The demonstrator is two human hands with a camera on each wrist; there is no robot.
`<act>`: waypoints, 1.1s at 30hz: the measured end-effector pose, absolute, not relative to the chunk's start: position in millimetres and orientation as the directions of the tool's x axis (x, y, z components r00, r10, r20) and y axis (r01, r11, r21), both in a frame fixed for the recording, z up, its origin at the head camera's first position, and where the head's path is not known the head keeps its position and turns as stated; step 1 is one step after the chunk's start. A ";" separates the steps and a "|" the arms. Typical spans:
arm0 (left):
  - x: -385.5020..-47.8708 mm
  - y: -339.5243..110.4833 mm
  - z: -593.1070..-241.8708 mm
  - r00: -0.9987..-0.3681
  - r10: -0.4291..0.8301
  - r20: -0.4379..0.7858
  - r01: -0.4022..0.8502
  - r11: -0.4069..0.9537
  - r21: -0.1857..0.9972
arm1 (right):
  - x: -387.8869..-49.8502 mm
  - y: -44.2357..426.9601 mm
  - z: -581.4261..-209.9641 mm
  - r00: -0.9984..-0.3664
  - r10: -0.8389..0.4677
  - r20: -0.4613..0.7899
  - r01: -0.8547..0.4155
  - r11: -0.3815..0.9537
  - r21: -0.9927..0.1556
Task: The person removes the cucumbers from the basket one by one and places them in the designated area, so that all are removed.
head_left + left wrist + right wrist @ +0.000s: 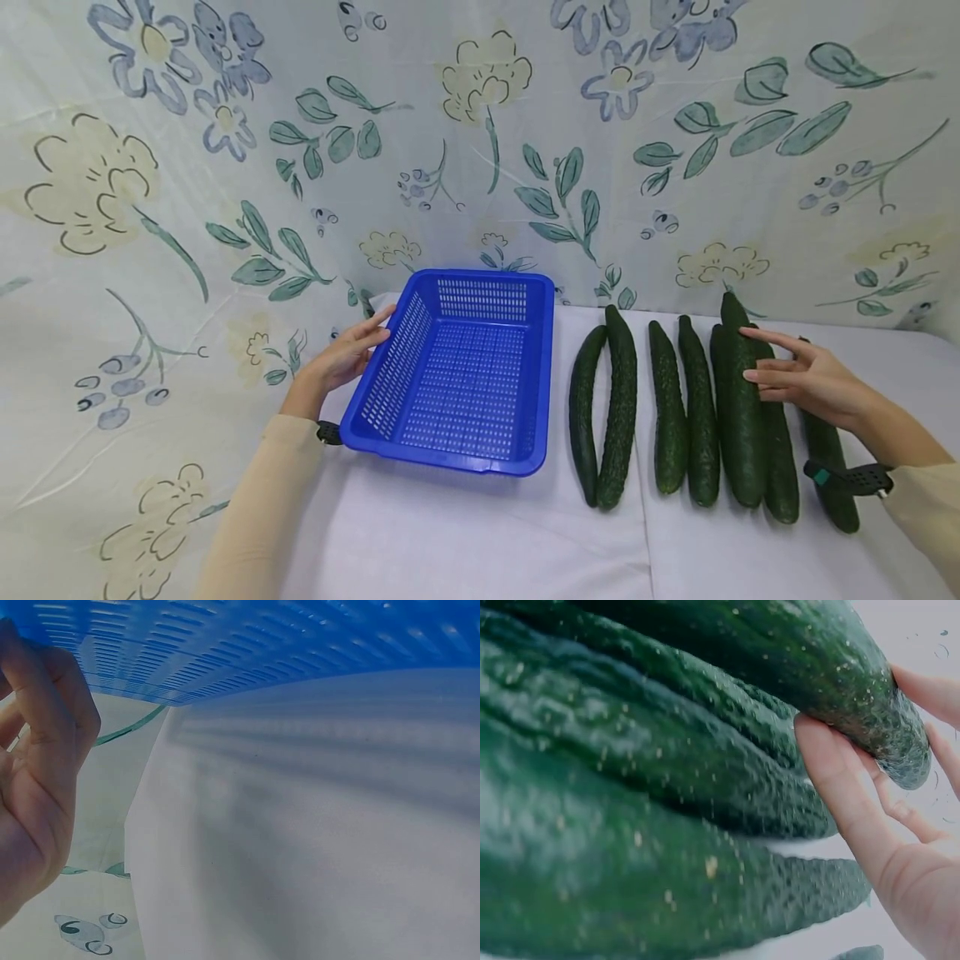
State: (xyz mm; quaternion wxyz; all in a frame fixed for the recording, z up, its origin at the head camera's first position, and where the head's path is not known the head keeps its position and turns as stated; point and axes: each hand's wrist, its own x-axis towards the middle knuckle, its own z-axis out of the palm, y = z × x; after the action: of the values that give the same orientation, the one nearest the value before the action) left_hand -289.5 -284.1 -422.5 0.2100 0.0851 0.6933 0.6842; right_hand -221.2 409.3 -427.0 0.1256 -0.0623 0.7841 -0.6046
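My left hand [341, 364] is at the left side of a blue plastic basket [442, 461], its fingertips touching the wall near the rim. The left wrist view shows the fingers [45, 712] against the slotted wall. My right hand [813, 385] holds a thick green cucumber [742, 425] near its upper end. In the right wrist view, the thumb and fingers are on opposite sides of that cucumber [810, 667], which lies over its neighbours. Close beside it are a cucumber on its right [782, 467] and one partly hidden on its left.
Two cucumbers lie side by side right of the basket, the longer one [618, 408] curving slightly. Two more, including a shorter one [669, 417], lie left of the held cucumber. Another [832, 475] lies under the right wrist. A flowered cloth [480, 167] hangs behind the white table [487, 533].
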 end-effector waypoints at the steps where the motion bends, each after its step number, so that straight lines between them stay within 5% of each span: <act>1: -289.5 -283.9 -422.3 -0.897 0.405 -0.174 -0.169 0.049 0.984 | -220.6 411.4 -427.3 -0.960 -0.248 -0.129 0.058 0.273 -0.960; 33: -293.2 -282.8 -420.7 -0.900 0.399 -0.176 -0.178 0.032 0.984 | -203.0 479.1 -436.3 -0.969 -0.133 -0.207 0.112 0.512 -0.852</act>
State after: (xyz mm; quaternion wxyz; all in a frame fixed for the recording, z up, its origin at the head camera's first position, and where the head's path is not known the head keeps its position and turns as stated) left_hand -293.2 -282.8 -420.7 0.2086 0.0804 0.6875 0.6909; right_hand -203.0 479.1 -436.3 0.1237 -0.0062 0.8606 -0.4939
